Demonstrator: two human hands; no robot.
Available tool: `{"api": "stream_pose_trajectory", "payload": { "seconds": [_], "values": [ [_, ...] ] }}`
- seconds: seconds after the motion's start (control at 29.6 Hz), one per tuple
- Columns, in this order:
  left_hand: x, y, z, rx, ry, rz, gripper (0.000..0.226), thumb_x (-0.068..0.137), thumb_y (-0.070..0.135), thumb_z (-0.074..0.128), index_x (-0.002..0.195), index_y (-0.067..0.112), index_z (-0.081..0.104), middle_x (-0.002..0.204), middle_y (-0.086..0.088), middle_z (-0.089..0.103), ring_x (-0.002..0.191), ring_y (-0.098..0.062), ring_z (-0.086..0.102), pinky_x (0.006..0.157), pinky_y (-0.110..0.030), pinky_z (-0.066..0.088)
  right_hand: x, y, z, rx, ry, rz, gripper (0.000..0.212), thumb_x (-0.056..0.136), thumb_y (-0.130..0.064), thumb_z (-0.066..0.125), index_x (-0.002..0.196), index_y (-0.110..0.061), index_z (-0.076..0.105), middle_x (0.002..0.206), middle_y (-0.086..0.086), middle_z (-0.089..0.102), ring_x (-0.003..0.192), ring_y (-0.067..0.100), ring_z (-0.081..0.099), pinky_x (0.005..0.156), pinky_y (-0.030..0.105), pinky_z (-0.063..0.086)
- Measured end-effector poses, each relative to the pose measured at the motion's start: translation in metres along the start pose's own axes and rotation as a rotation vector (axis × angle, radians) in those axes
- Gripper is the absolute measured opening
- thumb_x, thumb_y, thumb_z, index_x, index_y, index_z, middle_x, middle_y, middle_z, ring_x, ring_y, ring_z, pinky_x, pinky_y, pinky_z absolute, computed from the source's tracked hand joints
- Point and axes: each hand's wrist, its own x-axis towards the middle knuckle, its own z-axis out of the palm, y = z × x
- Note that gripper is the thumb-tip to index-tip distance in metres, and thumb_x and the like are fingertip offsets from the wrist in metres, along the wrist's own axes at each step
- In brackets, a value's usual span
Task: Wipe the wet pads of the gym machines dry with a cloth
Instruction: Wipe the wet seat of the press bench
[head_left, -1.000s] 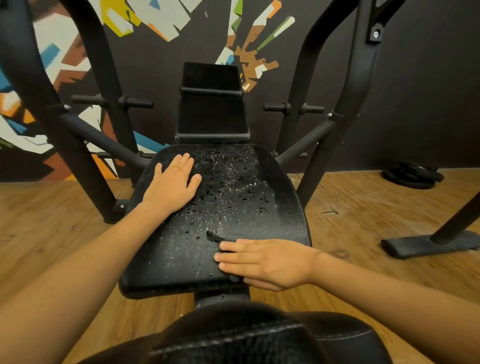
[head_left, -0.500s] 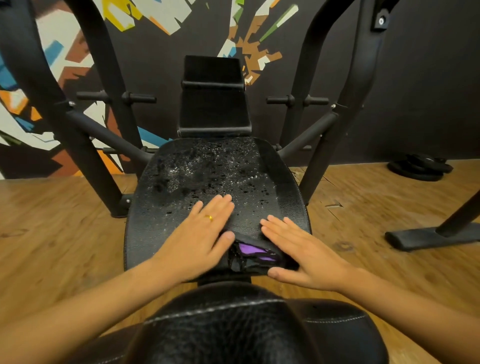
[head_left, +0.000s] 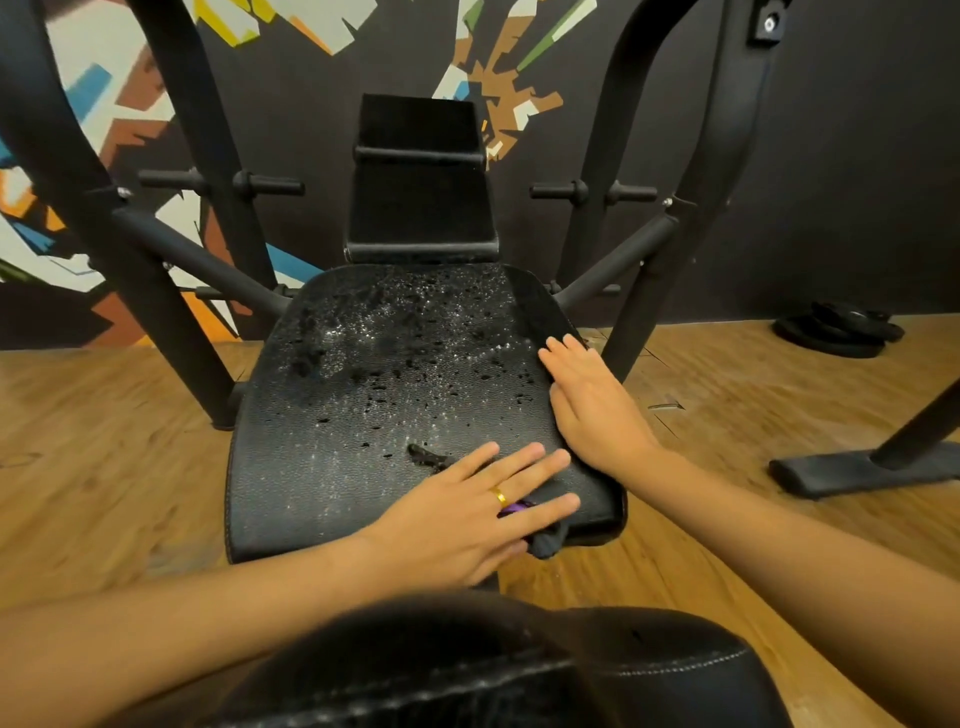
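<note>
1. Our left hand (head_left: 467, 512) lies flat on the near right part of the seat pad (head_left: 322, 467). Its fingers are straight and spread, and it presses the cloth (head_left: 545, 543) down rather than gripping it.
2. The cloth is dark with a purple patch and sits almost wholly under that hand. Only a bunched corner pokes out at the pad's front edge.
3. Our right hand (head_left: 592, 405) rests open on the pad's right rim with its fingers straight and together. It holds nothing and, we judge, steadies the seat.
4. We judge the wiping barely begun. Water droplets (head_left: 395, 332) bead the middle and far half of the seat pad, thickest toward the back, and a small dark smear lies just beyond our left fingertips.
5. The near left strip shows fewer drops. It may be dry, but the grain of the pad makes that hard to tell.
6. Most of this pad is left: the whole far half, the centre and the left side.
7. After it come the upright back pad (head_left: 421, 208) and the stitched pad (head_left: 571, 670) close below us. We cannot tell from here whether either is wet.
</note>
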Motion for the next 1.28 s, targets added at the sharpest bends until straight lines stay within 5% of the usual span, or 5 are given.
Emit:
{"api": "stream_pose_trajectory", "payload": {
  "seconds": [0.2,0.37,0.54,0.64,1.28],
  "values": [
    [0.000,-0.004,0.008,-0.072,-0.005,0.032,0.055,0.107,0.034,0.037,0.160,0.027,0.024,0.168,-0.005,0.021,0.153,-0.023,0.023,0.120,-0.044,0.031,0.002,0.001,-0.004,-0.145,-0.077,-0.039,0.047,0.106,-0.017,0.040,0.150,-0.002,0.042,0.157,0.016,0.040,0.148,0.031,0.031,0.123,0.044,0.024],
    [-0.009,-0.009,0.006,-0.115,-0.022,0.009,0.051,0.105,0.032,0.033,0.156,0.024,0.035,0.165,-0.002,0.030,0.151,-0.019,0.029,0.119,-0.039,0.033,0.012,-0.011,-0.008,-0.207,-0.092,-0.009,0.036,0.105,-0.022,0.038,0.125,0.001,0.057,0.122,0.015,0.057,0.115,0.034,0.053,0.099,0.050,0.044],
    [0.008,-0.017,-0.010,-0.001,-0.018,0.156,0.055,0.099,0.035,0.049,0.148,0.012,0.048,0.161,-0.010,0.036,0.150,-0.024,0.031,0.122,-0.044,0.022,0.009,-0.014,0.007,-0.293,-0.086,0.009,0.058,0.102,-0.031,0.023,0.139,0.005,0.049,0.142,0.022,0.052,0.132,0.039,0.046,0.109,0.052,0.039],
    [0.020,-0.013,-0.005,-0.050,-0.038,0.250,0.054,0.100,0.022,0.037,0.151,0.008,0.042,0.164,-0.010,0.030,0.152,-0.023,0.027,0.121,-0.044,0.030,0.009,-0.011,0.007,-0.312,-0.120,0.015,0.059,0.103,-0.033,0.019,0.143,0.003,0.044,0.146,0.020,0.048,0.134,0.036,0.042,0.111,0.048,0.036],
    [-0.011,-0.025,-0.003,-0.136,-0.131,0.143,0.056,0.108,0.034,0.036,0.159,0.012,0.026,0.169,-0.004,0.016,0.156,-0.017,0.013,0.125,-0.043,0.021,0.005,-0.016,0.005,-0.310,-0.091,0.004,0.062,0.103,-0.034,0.020,0.150,0.001,0.038,0.155,0.019,0.040,0.146,0.034,0.032,0.121,0.048,0.026]
  ]
}}
